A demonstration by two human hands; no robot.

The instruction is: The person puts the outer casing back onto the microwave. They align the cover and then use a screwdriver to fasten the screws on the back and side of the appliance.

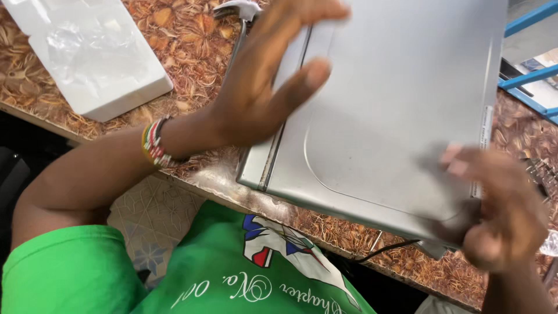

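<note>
Both hands are on the silver metal casing [395,110], which sits between them on the table [192,40]. The left hand [261,87] lies spread flat on the casing's left edge, thumb pressed on top. The right hand [500,209] curls around its near right corner, gripping it. The casing's long axis runs from that near right corner up and away, tilted against the table's edge. A white foam block [87,52] lies well left of the left hand.
</note>
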